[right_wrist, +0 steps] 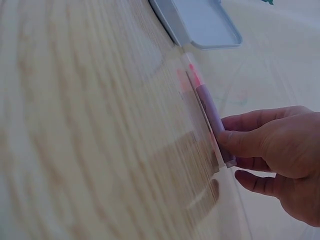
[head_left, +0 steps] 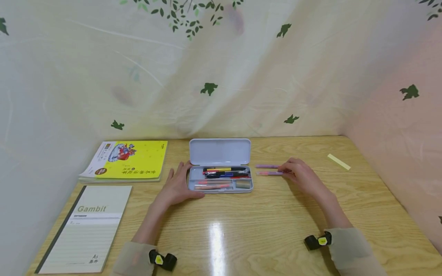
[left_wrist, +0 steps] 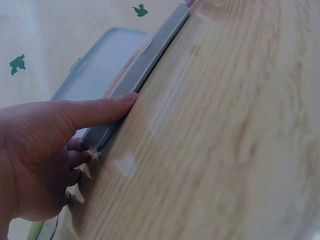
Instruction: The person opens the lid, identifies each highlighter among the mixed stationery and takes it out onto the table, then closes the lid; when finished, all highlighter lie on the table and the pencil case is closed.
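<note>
A light blue pencil case (head_left: 191, 178) lies with its lid (head_left: 220, 151) raised, holding several pens (head_left: 226, 173) in one compartment. Capped pens with pinkish barrels (head_left: 213, 185) and a tan eraser-like block (head_left: 243, 184) fill the front compartments. My left hand (head_left: 174, 188) grips the case's left end, thumb along the front wall (left_wrist: 145, 67) and other fingers round the end. Right of the case are two purple pens, the farther pen (head_left: 266, 166) and the nearer pen (head_left: 269, 173). With thumb and fingers, my right hand (head_left: 304, 178) pinches a purple pen (right_wrist: 212, 110) low over the table.
A yellow illustrated book (head_left: 146, 159) lies at the back left, a Gambit notebook (head_left: 86, 230) in front of it. A pale yellow strip (head_left: 339, 161) is at the back right. Patterned cloth (head_left: 241, 107) hangs behind the wooden table (head_left: 262, 230).
</note>
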The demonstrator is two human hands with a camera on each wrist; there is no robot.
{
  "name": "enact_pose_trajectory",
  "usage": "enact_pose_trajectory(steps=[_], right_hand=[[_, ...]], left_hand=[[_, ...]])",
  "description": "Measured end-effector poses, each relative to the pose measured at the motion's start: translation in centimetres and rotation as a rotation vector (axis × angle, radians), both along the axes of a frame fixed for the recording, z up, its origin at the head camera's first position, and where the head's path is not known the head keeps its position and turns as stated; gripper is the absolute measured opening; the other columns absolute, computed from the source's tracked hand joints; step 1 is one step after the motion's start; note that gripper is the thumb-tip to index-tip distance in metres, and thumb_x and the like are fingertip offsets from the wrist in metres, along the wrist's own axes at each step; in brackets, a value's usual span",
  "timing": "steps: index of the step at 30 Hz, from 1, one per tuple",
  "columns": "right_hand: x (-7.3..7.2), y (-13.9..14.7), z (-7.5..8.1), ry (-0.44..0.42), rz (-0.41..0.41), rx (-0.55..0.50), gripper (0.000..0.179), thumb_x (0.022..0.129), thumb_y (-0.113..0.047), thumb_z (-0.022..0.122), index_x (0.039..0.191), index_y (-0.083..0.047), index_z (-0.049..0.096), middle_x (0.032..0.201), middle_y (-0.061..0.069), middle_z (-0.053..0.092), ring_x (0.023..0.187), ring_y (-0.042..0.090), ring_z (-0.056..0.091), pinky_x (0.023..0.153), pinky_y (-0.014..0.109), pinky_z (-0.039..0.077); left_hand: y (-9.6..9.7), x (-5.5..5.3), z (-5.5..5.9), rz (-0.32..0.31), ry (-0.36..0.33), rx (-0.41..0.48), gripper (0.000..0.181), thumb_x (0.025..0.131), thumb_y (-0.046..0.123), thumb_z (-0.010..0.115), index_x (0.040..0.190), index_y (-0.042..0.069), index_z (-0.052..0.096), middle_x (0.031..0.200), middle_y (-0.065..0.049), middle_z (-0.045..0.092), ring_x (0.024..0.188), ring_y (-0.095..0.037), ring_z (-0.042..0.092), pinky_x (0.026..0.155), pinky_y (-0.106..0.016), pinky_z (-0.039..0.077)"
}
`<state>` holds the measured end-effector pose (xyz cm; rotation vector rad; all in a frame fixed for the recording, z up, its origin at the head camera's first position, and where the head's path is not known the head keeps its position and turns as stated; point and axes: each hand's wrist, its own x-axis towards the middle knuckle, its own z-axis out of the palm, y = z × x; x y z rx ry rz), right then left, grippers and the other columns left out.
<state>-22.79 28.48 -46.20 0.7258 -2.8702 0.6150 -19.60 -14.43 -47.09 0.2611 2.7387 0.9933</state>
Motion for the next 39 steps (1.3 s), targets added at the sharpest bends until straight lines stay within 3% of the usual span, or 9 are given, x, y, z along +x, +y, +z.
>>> enact_pose_trajectory(steps=[22, 30, 39], right_hand=[[0.1, 0.0, 0.0, 0.014, 0.000, -0.011, 0.018, 0.088, 0.002, 0.076, 0.103, -0.007, 0.078, 0.098, 0.008, 0.071, 0.093, 0.025, 0.065, 0.083, 0.046, 0.057], [0.2, 0.0, 0.4, 0.011, -0.009, -0.014, 0.020, 0.090, 0.001, 0.074, 0.108, -0.007, 0.078, 0.100, 0.007, 0.072, 0.094, 0.025, 0.066, 0.083, 0.045, 0.057], [0.6, -1.3, 1.4, 0.064, -0.011, -0.076, 0.020, 0.088, 0.003, 0.076, 0.105, -0.006, 0.078, 0.096, 0.008, 0.072, 0.090, 0.024, 0.067, 0.080, 0.043, 0.058]], left_hand=[[0.1, 0.1, 0.2, 0.002, -0.007, -0.006, 0.114, 0.075, 0.044, 0.089, 0.160, 0.008, 0.023, 0.172, -0.020, 0.019, 0.162, -0.042, 0.006, 0.131, -0.062, -0.002], [0.1, 0.0, 0.2, 0.001, -0.011, -0.003, 0.113, 0.075, 0.044, 0.089, 0.160, 0.008, 0.023, 0.171, -0.021, 0.020, 0.162, -0.042, 0.005, 0.131, -0.062, -0.002], [0.0, 0.1, 0.2, 0.000, -0.006, 0.005, 0.112, 0.075, 0.043, 0.089, 0.159, 0.008, 0.024, 0.172, -0.020, 0.019, 0.162, -0.043, 0.005, 0.131, -0.062, -0.003]])
